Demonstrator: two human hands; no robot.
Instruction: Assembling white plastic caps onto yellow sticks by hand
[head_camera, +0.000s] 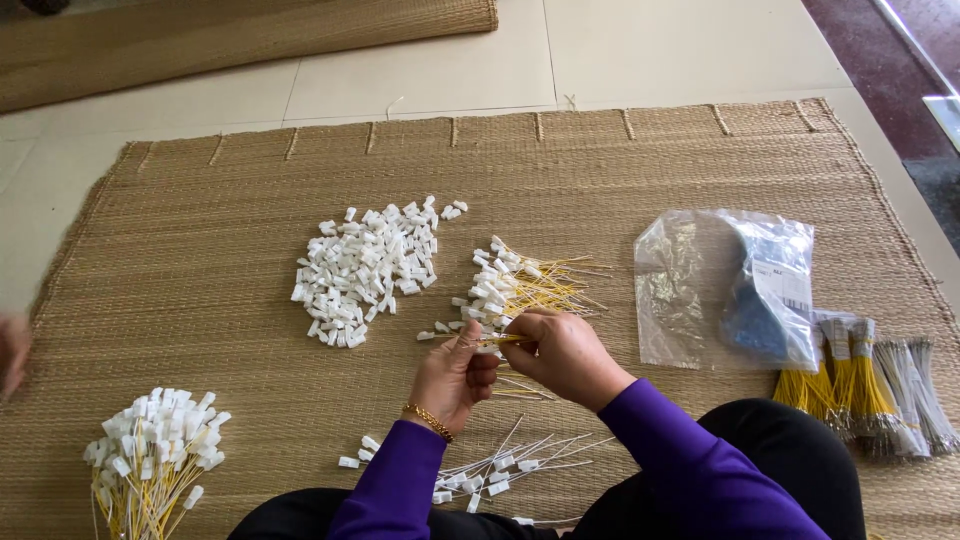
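Observation:
My left hand (455, 375) and my right hand (562, 352) meet over a woven straw mat (220, 260), both pinching thin yellow wires (505, 341) between their fingertips. My sleeves are purple and a gold bracelet circles the left wrist. Just beyond the hands lies a small heap of yellow wires with white plastic connectors (515, 283). A larger pile of loose white connectors (365, 265) sits to its left. Below my hands, white wires with connectors (500, 470) are scattered on the mat.
A standing bunch of yellow wires with white connectors (150, 460) is at the lower left. A clear plastic bag (725, 285) lies at the right, with bundles of yellow and grey wires (865, 385) beside it. Another person's hand (12, 350) shows at the left edge. A rolled mat (240, 35) lies beyond.

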